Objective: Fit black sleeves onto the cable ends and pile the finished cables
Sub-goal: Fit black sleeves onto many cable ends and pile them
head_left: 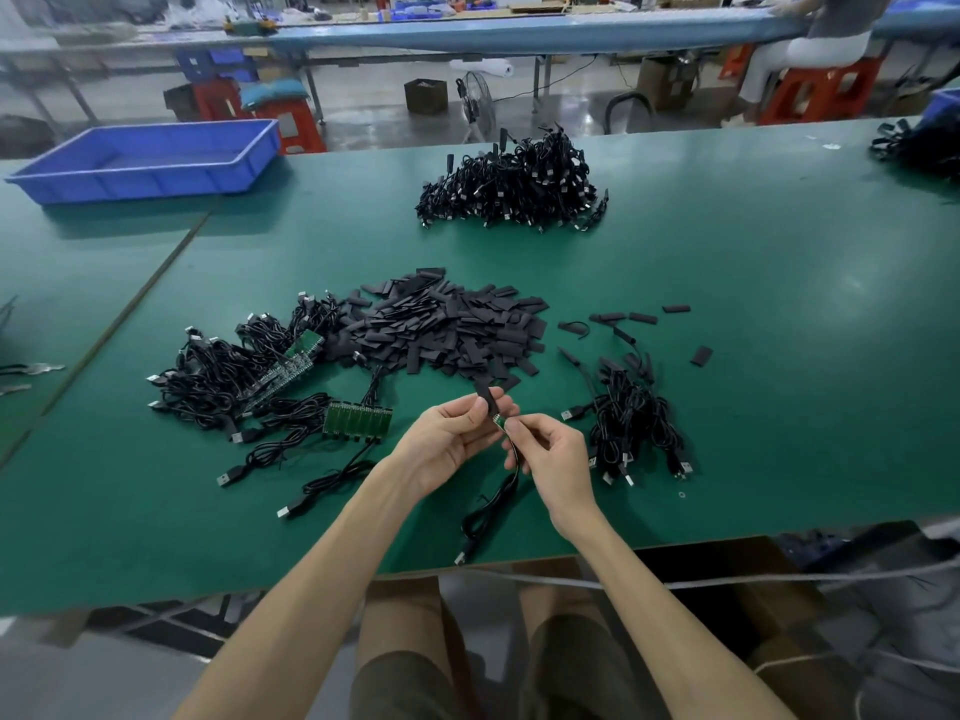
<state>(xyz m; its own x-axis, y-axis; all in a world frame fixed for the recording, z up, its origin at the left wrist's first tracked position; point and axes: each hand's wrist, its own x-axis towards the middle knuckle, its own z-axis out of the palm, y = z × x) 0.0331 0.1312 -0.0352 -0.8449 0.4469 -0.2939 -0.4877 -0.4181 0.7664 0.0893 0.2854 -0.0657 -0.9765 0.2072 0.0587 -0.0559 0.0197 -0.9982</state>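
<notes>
Far-right cable heap (half out of frame)

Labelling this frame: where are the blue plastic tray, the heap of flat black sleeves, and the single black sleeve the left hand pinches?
Blue plastic tray (130,181): head view, front wall.
Heap of flat black sleeves (452,330): head view, middle.
Single black sleeve (484,391): head view, upper end.

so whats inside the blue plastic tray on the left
The rectangular blue plastic tray shows only its bare blue floor. Its near wall covers the floor's front strip, hiding anything there.

Factory assembly floor: long green workbenches, blue parts tray, bulk cable piles.
</notes>
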